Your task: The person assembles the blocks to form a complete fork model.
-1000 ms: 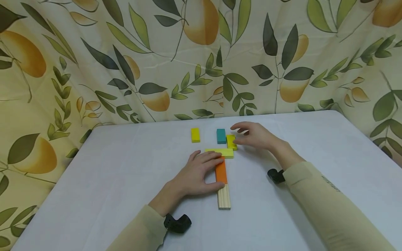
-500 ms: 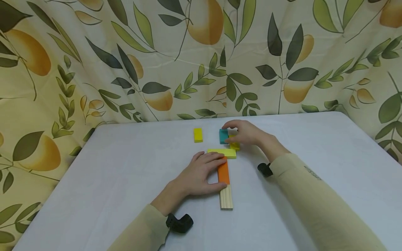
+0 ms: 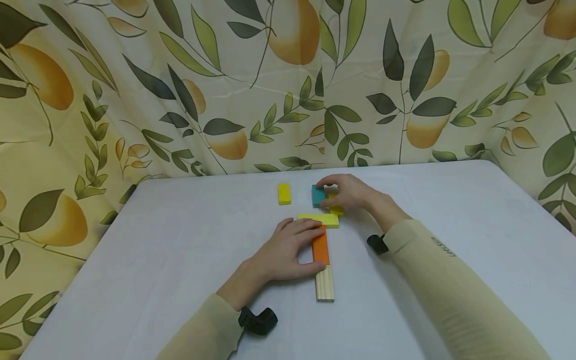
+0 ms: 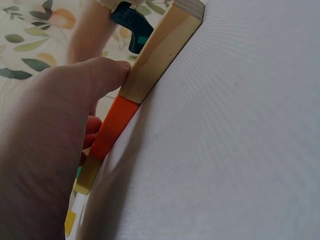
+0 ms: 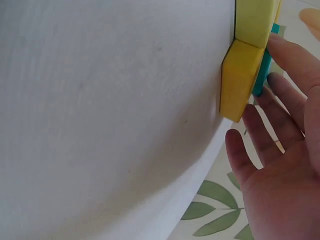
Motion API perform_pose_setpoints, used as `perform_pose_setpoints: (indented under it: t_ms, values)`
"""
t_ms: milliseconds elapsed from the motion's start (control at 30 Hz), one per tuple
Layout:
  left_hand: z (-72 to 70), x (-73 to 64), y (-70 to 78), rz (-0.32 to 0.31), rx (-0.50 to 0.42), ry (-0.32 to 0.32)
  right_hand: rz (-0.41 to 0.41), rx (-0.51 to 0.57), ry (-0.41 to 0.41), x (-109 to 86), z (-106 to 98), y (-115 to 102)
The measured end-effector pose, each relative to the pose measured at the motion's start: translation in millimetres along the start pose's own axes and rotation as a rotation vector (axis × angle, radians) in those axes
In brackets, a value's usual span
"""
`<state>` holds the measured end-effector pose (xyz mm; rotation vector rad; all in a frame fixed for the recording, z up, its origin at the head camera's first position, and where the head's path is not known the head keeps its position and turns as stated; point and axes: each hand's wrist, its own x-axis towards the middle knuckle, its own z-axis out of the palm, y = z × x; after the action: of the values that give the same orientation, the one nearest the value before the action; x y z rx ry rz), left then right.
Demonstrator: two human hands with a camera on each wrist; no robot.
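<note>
Near the far edge of the table my right hand pinches a teal block between thumb and fingertips. A yellow block lies just right of it, partly under that hand. Below runs a crosswise yellow-green block. From its near side an orange block extends toward me, with a plain wooden block end to end behind it. My left hand rests on this line from the left, its fingers spread. In the left wrist view its thumb touches the wooden block close to the orange one.
Another yellow block lies apart, left of the teal one. All blocks are on a white-covered table, with a patterned fruit-and-leaf cloth hanging behind it. Both wrists carry black camera mounts.
My right hand has moved left from beside the yellow block and taken hold of the teal block. The teal block has shifted slightly left. The left hand has kept its place on the line.
</note>
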<state>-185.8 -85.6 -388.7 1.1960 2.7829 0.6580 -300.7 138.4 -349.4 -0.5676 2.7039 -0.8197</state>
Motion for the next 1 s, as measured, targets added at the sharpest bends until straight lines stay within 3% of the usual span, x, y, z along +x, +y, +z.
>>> perform_pose_setpoints:
  t_ms: [467, 733, 1000]
  values:
    - [1.9, 0.2, -1.3, -0.001, 0.0, 0.003, -0.004, -0.036, -0.033, -4.3, 3.0, -7.4]
    - [0.9, 0.3, 0.1, -0.011, 0.006, -0.003, 0.007, 0.037, 0.015, -2.5, 1.9, -0.9]
    - [0.7, 0.5, 0.9, -0.004, 0.017, 0.008, -0.009, 0.046, 0.004, -1.0, 3.9, 0.2]
